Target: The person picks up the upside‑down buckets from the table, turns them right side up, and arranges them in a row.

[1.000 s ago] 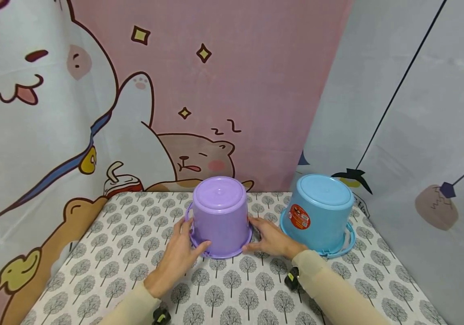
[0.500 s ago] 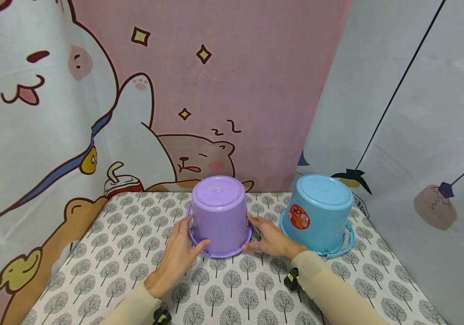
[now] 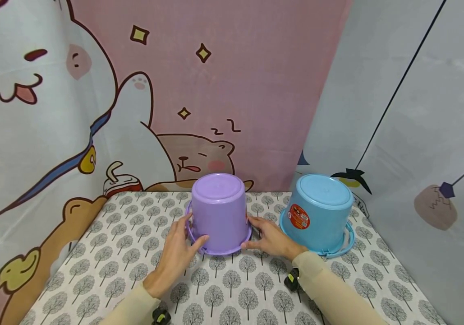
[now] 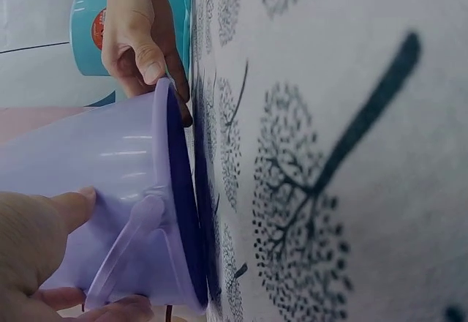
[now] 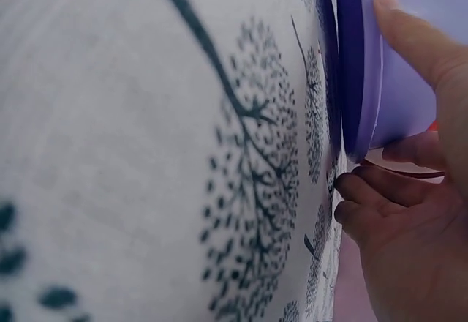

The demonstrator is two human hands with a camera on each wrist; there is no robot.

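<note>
A purple bucket (image 3: 220, 221) stands upside down in the middle of the table, its base facing up. My left hand (image 3: 175, 253) grips it from the left, thumb on the front wall and fingers around the side by the handle (image 4: 124, 252). From the right my right hand (image 3: 274, 239) holds it, the thumb (image 5: 395, 22) pressed at the rim and the index finger against the wall. Both wrist views show the bucket's dark underside within the rim, close over the cloth. A light blue bucket (image 3: 323, 221), also upside down, stands to the right, beyond my right hand.
A white cloth (image 3: 215, 298) printed with grey trees covers the table. Behind it hangs a pink cartoon backdrop (image 3: 272, 90), and a pale grey one (image 3: 426, 135) stands on the right. The blue bucket's handle (image 3: 347, 246) sticks out on its right side.
The purple bucket has shifted slightly upward in the head view, my left hand moving with it. My right hand has barely moved. The blue bucket stays in place.
</note>
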